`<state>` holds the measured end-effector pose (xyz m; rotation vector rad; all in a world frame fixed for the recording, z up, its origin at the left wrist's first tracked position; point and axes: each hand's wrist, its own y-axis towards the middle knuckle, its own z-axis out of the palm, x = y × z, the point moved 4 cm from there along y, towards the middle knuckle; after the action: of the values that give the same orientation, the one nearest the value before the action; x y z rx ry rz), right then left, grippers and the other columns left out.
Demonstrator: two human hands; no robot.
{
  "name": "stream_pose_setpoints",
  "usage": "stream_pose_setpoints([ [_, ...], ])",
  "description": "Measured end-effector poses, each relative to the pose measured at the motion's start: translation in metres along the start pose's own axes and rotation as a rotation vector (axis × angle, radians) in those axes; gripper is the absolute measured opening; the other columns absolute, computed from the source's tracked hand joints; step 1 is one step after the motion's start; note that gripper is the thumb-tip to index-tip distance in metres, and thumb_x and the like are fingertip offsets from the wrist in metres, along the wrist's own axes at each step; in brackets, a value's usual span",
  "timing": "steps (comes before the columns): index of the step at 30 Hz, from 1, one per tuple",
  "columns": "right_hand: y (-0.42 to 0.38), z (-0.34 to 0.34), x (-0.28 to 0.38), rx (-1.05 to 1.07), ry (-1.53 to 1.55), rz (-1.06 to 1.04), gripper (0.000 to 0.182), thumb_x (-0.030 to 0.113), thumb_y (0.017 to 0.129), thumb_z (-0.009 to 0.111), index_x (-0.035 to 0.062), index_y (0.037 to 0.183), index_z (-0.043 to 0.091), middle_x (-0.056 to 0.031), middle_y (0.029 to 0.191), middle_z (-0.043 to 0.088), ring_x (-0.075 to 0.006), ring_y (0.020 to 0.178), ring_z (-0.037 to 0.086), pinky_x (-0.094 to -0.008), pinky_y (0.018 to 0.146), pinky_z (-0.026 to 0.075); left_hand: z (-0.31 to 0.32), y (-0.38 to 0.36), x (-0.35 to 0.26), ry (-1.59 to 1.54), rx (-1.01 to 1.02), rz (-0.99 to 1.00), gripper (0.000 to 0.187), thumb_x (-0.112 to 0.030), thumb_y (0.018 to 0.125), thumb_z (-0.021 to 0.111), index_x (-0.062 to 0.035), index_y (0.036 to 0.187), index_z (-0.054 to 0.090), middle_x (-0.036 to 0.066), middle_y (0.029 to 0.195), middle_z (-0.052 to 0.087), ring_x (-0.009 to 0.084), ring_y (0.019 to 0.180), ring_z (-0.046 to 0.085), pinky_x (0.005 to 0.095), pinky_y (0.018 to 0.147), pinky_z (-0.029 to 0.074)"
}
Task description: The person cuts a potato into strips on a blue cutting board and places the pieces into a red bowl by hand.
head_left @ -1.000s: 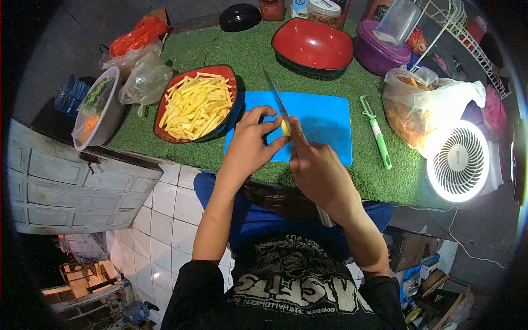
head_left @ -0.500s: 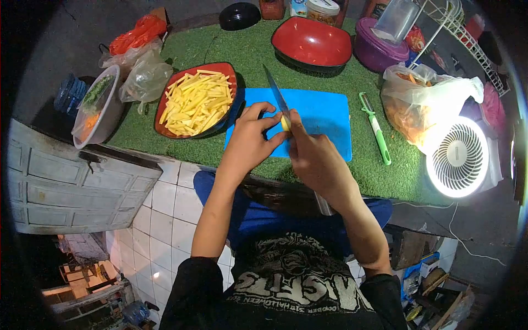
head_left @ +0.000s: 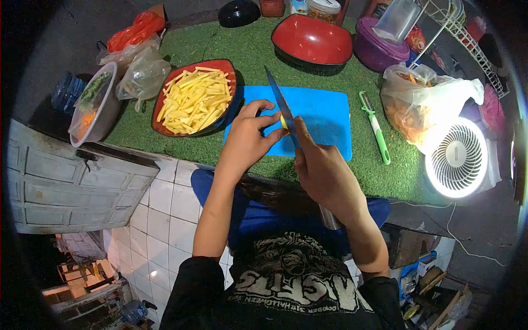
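Over the blue cutting board (head_left: 324,110), my left hand (head_left: 248,135) pinches a small yellow piece (head_left: 284,122) between thumb and fingers. My right hand (head_left: 327,173) is closed round the handle of a long knife (head_left: 279,99), whose blade points away from me and lies beside the piece. The metal end of the handle shows below my palm. Just left of the board, a red and black bowl (head_left: 233,74) holds many pale yellow sticks (head_left: 195,102). A green and white peeler (head_left: 376,129) lies on the green mat to the right of the board.
Behind the board stands an empty-looking red bowl (head_left: 311,41), with a purple container (head_left: 379,44) beside it. A filled plastic bag (head_left: 407,104) and a lit white fan (head_left: 457,157) are at the right. At the left are a tub (head_left: 104,121) and plastic bags (head_left: 144,74).
My right hand has moved down and slightly right, toward me, bringing the knife back with it. More of the blade now shows beside the piece. My left hand has hardly moved.
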<state>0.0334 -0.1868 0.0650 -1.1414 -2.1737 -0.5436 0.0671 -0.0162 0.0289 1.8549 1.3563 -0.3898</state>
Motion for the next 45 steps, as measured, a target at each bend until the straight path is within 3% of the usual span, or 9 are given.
stream_pose_setpoints([
  [7,0.005,0.006,-0.001,-0.017,-0.011,0.024,0.073,0.005,0.091,0.057,-0.0118,0.152,0.019,-0.0289,0.074,0.064,-0.0489,0.071,0.065,-0.0560,0.068,0.050,0.000,0.002,0.003,0.063,-0.004,0.032,0.034,-0.012,0.076,0.083,-0.0037,0.108,0.076,0.013,0.122,0.065,0.0316,0.111,0.063,0.0388,0.093,0.051],
  [9,0.009,0.010,-0.004,-0.023,-0.100,0.080,0.058,0.006,0.095,0.053,-0.0062,0.149,0.035,-0.0284,0.079,0.064,-0.0477,0.074,0.065,-0.0552,0.068,0.047,0.001,0.002,0.005,0.053,0.021,0.045,0.033,-0.011,0.077,0.082,-0.0052,0.109,0.076,0.012,0.123,0.065,0.0319,0.111,0.063,0.0385,0.093,0.051],
  [16,0.015,-0.005,-0.006,-0.063,-0.078,0.072,0.057,0.006,0.095,0.055,-0.0019,0.149,0.039,-0.0276,0.080,0.065,-0.0479,0.076,0.066,-0.0556,0.067,0.047,0.001,0.001,0.004,0.051,0.015,-0.004,0.035,-0.013,0.078,0.082,-0.0047,0.111,0.076,0.012,0.123,0.065,0.0318,0.112,0.063,0.0392,0.095,0.051],
  [19,-0.015,-0.032,0.006,-0.234,0.040,-0.034,0.056,0.004,0.094,0.057,0.0034,0.149,0.044,-0.0246,0.073,0.062,-0.0427,0.065,0.064,-0.0494,0.063,0.047,-0.002,0.001,0.003,0.061,0.018,0.031,0.041,-0.017,0.078,0.083,-0.0062,0.116,0.074,0.013,0.124,0.065,0.0327,0.113,0.063,0.0407,0.097,0.050],
  [22,-0.036,-0.055,0.013,-0.284,0.013,-0.017,0.060,0.001,0.091,0.062,0.0104,0.150,0.048,-0.0189,0.071,0.056,-0.0300,0.055,0.052,-0.0393,0.058,0.045,-0.009,0.008,-0.003,0.028,0.096,0.032,0.044,-0.016,0.082,0.078,-0.0099,0.125,0.070,0.013,0.128,0.063,0.0336,0.118,0.061,0.0407,0.100,0.049],
  [25,-0.045,-0.061,0.008,-0.249,-0.075,0.009,0.063,0.007,0.091,0.064,0.0110,0.151,0.045,-0.0195,0.078,0.061,-0.0389,0.066,0.062,-0.0494,0.065,0.050,-0.010,0.017,-0.012,0.127,0.184,0.200,0.043,-0.010,0.088,0.070,-0.0120,0.131,0.066,0.012,0.132,0.062,0.0316,0.124,0.058,0.0404,0.100,0.047],
  [27,-0.050,-0.056,-0.002,-0.237,-0.132,-0.002,0.063,0.008,0.092,0.065,0.0142,0.151,0.045,-0.0180,0.078,0.060,-0.0378,0.066,0.062,-0.0490,0.064,0.051,-0.004,0.022,-0.016,0.316,0.399,0.371,0.040,-0.006,0.091,0.064,-0.0139,0.130,0.066,0.011,0.133,0.061,0.0286,0.127,0.055,0.0412,0.100,0.044],
  [38,-0.064,-0.047,-0.028,-0.256,-0.288,0.017,0.062,0.017,0.094,0.066,0.0222,0.152,0.046,-0.0159,0.081,0.059,-0.0352,0.063,0.063,-0.0475,0.059,0.052,0.000,0.035,-0.015,0.354,0.491,0.397,0.017,-0.013,0.092,0.065,-0.0032,0.106,0.066,0.014,0.106,0.064,0.0341,0.108,0.061,0.0452,0.090,0.050],
  [45,-0.067,-0.047,-0.033,-0.234,-0.260,0.003,0.064,0.017,0.093,0.067,0.0242,0.153,0.043,-0.0150,0.082,0.059,-0.0352,0.063,0.062,-0.0479,0.059,0.052,-0.008,0.031,-0.025,0.232,0.273,0.345,0.017,-0.010,0.091,0.068,0.0001,0.104,0.068,0.017,0.095,0.068,0.0337,0.086,0.067,0.0413,0.076,0.055],
])
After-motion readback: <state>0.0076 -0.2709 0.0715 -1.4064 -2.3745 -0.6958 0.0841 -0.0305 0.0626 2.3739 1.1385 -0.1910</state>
